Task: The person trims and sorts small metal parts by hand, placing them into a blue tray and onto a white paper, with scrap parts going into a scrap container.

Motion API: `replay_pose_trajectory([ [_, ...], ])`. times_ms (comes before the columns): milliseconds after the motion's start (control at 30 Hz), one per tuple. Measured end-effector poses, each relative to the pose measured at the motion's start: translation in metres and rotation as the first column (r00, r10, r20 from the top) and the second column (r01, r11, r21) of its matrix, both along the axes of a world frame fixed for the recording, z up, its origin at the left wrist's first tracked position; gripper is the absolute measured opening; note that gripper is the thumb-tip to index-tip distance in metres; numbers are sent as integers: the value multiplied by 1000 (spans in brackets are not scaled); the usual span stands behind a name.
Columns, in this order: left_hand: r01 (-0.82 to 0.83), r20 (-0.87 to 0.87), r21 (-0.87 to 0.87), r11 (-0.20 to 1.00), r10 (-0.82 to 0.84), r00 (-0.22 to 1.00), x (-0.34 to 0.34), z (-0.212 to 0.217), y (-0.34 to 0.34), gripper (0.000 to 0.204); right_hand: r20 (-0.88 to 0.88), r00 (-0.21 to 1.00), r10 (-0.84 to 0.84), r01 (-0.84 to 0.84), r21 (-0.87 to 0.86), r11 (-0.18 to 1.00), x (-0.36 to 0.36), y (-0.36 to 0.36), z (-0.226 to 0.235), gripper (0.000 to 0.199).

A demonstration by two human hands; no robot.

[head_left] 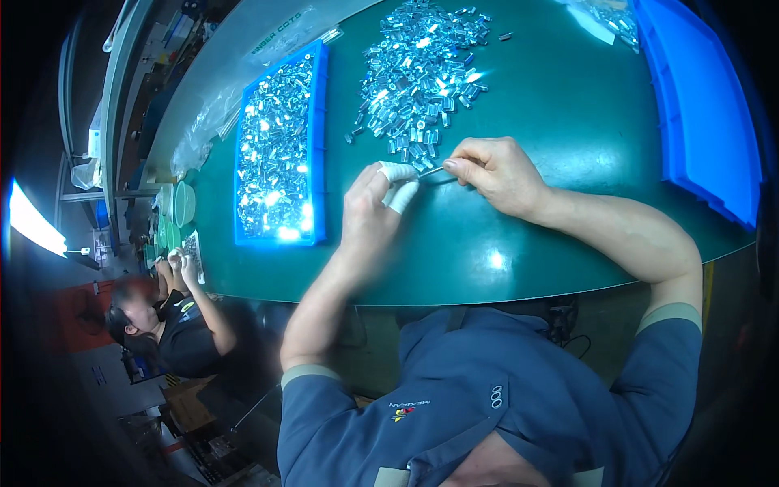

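Note:
My left hand (369, 211) wears white finger cots on its thumb and forefinger. These are pinched together on a small metal part, mostly hidden by the fingertips. A thin metal rod (433, 171) runs from that pinch to my right hand (505, 178), which grips its other end between bare thumb and forefinger. Just beyond both hands lies a loose pile of short, shiny metal sleeves (418, 81) on the green tabletop (535, 97). To the left of my left hand, a blue tray (320, 162) is filled with similar metal pieces.
A large blue tray (702, 105) stands at the right edge, near a clear bag of metal parts (613, 20). Plastic bags (199, 138) lie at the far left. Green bowls (184, 203) stand by another person (191, 333) working at the table's left side.

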State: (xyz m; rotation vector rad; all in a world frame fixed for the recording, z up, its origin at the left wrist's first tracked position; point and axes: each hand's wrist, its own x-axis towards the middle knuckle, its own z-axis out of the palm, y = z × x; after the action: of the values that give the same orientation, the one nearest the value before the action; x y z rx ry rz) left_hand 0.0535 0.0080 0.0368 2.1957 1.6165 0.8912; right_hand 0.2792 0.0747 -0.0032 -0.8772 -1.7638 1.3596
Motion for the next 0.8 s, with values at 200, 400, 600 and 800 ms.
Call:
replay_pose_trajectory([
  [200,50,36,72,996,-53,998,7,-1,6,16,37,999,23,-21,-58,998,0,2,0,37],
  [400,102,57,80,992,-107,993,10,-3,1,20,130,988,88,-92,27,995,0,-6,4,46],
  [600,57,-64,160,985,-47,997,-26,6,-8,20,51,996,80,-74,-96,993,0,-4,4,43],
  [800,-354,-228,294,888,425,876,-142,26,6,18,56,993,108,-104,-77,992,0,-3,3,42],
])
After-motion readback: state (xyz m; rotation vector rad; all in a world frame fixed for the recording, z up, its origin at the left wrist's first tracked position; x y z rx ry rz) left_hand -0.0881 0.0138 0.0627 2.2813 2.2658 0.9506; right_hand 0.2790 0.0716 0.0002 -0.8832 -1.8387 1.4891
